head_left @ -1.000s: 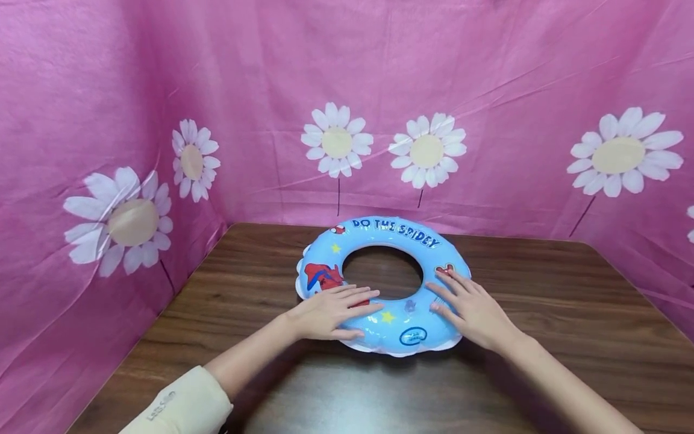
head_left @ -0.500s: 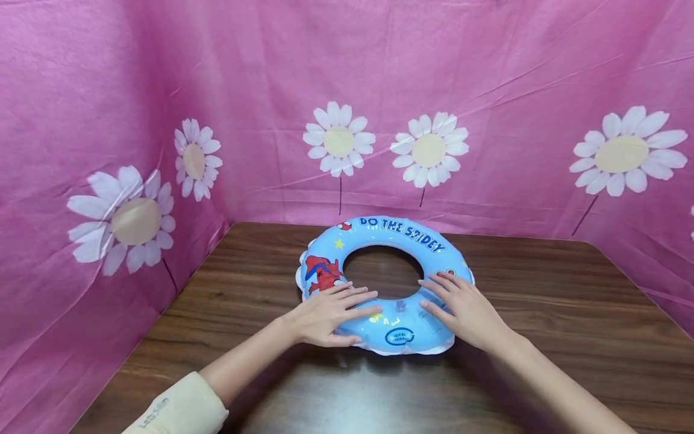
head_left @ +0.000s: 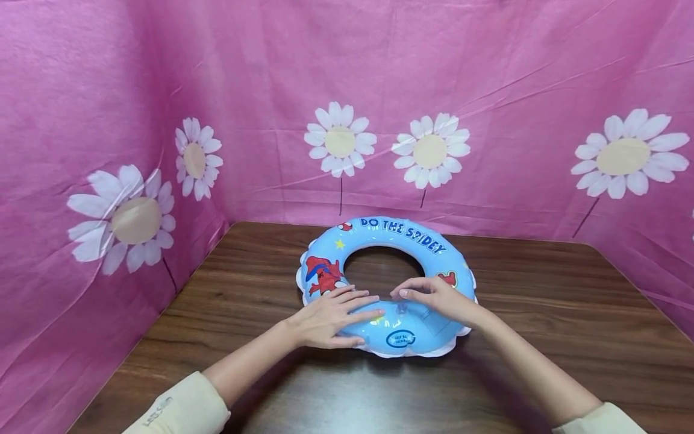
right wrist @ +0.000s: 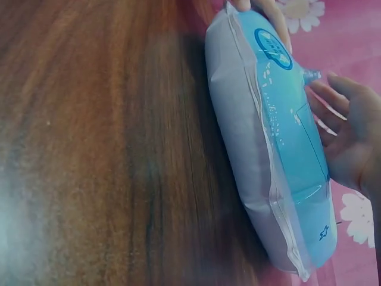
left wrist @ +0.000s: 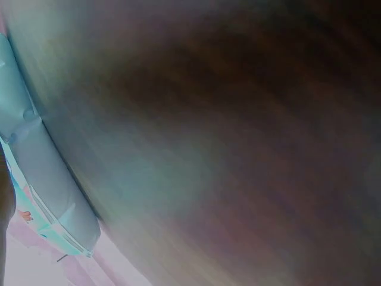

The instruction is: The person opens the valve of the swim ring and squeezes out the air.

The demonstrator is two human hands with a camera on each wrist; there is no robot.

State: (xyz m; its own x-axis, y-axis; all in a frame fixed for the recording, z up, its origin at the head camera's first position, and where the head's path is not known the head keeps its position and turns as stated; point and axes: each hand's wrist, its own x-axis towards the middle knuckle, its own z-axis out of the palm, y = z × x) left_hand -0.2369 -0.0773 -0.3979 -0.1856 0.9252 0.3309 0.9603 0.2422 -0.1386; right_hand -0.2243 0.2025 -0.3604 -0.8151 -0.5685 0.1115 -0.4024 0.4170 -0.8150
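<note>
A blue inflatable swim ring (head_left: pixel 439 253) with red figures and the words "DO THE SPIDEY" lies flat on the wooden table. My left hand (head_left: pixel 325 316) rests on its near left part, fingers stretched out. Over the near right part is my right hand (head_left: pixel 441 298), its fingers loosely bent towards the clear valve (head_left: pixel 402 308). In the right wrist view the valve (right wrist: pixel 311 75) sticks up from the ring, just apart from the right fingertips. The left wrist view catches only the ring's side (left wrist: pixel 53 179) at its left edge; the rest there is blurred.
The brown wooden table (head_left: pixel 260 265) extends around the ring on all sides. A pink cloth (head_left: pixel 260 108) printed with large white daisies hangs behind the table and along its left and right sides.
The ring has turned slightly clockwise, carrying its valve and oval print left. My right hand has moved left from the ring's right side to the valve, fingers now bent. The left hand stays put.
</note>
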